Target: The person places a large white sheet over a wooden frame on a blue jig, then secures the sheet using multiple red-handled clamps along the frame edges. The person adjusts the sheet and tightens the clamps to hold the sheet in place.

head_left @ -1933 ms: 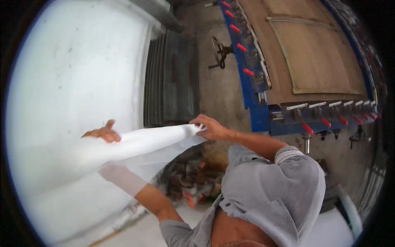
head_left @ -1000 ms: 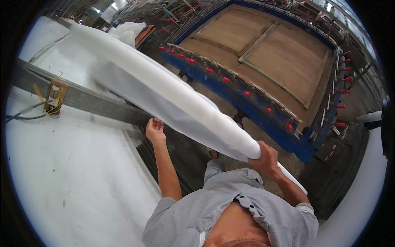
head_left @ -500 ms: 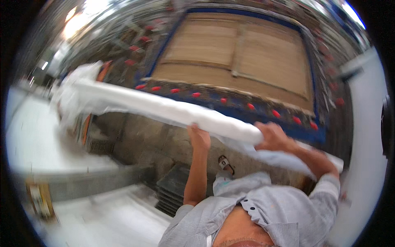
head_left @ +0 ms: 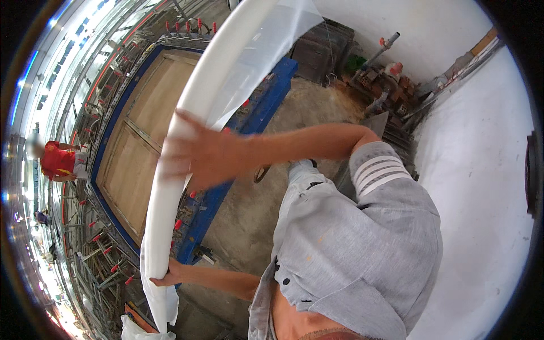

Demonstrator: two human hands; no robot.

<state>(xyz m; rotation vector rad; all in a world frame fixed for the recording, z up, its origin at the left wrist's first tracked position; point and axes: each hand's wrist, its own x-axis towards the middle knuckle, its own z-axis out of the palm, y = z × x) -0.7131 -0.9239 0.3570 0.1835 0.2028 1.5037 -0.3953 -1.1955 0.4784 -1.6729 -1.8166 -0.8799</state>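
- A long white roll of smooth sheet material (head_left: pixel 160 221) crosses in front of the person, between the body and a blue-rimmed table with a brown panel top (head_left: pixel 209 226); it hides part of that table's near edge, and whether the two touch cannot be told.
- The roll's far end runs out past the upper edge of view; its other end narrows near a crumpled white plastic bag (head_left: pixel 136 331) at the lower left.
- A loose, translucent white flap (head_left: pixel 266 62) hangs from the roll's body-side edge, its free edge slanting across the table's rim.
- The left hand (head_left: pixel 170 275) grips the roll near its lower end, hooked around the body-side edge.
- The right hand (head_left: pixel 198 153), blurred, is open with fingers spread across the roll's middle; whether it presses on it cannot be told.
- A strip of grey concrete floor (head_left: pixel 243 221) lies between the table's near edge and the body.
- On the far right stands a broad white surface (head_left: pixel 476 170).
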